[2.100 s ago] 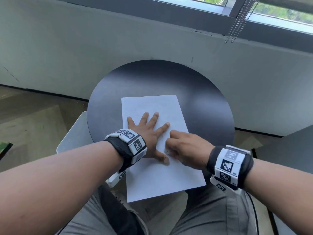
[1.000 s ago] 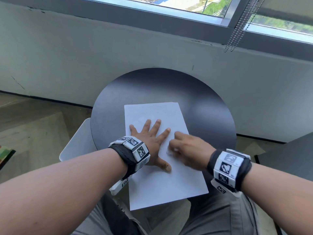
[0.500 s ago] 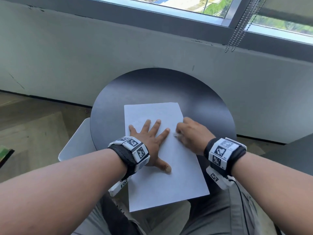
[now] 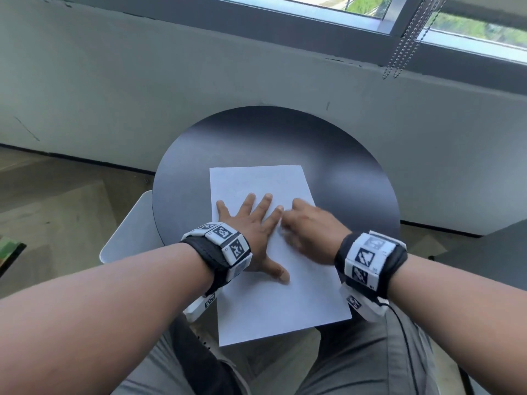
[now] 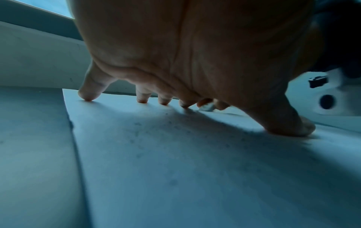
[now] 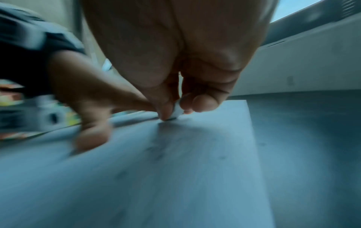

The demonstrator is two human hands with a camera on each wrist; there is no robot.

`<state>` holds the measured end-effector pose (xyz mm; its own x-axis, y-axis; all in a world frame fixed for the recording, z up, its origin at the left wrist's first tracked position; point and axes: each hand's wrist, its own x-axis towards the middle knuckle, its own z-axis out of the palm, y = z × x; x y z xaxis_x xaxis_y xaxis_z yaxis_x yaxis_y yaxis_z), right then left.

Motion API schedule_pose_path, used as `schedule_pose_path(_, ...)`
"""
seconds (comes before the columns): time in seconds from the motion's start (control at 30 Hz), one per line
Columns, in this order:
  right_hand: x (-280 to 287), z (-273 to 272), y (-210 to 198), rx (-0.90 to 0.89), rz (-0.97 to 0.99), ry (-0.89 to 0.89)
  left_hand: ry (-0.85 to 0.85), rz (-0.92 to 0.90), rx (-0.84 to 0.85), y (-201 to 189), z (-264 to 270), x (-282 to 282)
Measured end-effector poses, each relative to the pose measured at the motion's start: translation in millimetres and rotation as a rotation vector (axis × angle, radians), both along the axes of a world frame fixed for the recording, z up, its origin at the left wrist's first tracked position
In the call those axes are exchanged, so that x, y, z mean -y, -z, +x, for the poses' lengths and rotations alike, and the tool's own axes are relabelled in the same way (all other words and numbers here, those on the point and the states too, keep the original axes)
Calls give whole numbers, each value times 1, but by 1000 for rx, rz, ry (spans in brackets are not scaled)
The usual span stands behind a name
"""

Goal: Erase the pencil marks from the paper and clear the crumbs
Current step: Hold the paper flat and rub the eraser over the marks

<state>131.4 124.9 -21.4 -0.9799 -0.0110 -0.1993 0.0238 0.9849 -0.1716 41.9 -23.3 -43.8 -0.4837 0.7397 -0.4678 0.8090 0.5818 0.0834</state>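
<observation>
A white paper (image 4: 273,295) is lying on the round black table (image 4: 356,178), its near edge hanging off toward the person's lap. The left hand (image 4: 253,232) is pressing flat on the paper with fingers spread and straight, thumb out to the side. The right hand (image 4: 310,232) is sitting just beside the left forefinger, its fingers curled and pinching a small white eraser (image 6: 178,111) (clearest from the right wrist), whose tip is touching the sheet. The right hand is looking blurred in the head view. Small dark crumbs (image 5: 168,123) are lying scattered on the paper under the left palm, and a few specks are showing nearer the right wrist too. Whether any pencil marks are left on the sheet, I cannot tell. A bead chain (image 4: 405,44) is hanging by the window behind the table.
</observation>
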Motion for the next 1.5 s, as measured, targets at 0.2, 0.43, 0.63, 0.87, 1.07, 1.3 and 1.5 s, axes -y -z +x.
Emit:
schedule_pose_path(0.2,-20,-8,0,9,24,38,1,-7,-8,-2,1,-1)
schedule_pose_path(0.43,-6,26,1,88,-31,-213,2,-22,9,-4,1,-2)
schedule_pose_path(0.63,-29,7,-2,-27,59,151,-5,-29,0,-5,2,-3)
schedule_pose_path(0.87,-10,25,-5,51,65,-97,-8,-29,20,-5,2,-3)
schedule_pose_path(1.07,-36,13,0,17,61,194,15,-12,27,-5,-4,15)
schedule_pose_path(1.3,7,22,-6,57,128,151,28,-8,11,3,-10,35)
schedule_pose_path(1.5,27,34,-6,124,38,-147,35,-11,5,5,-11,35)
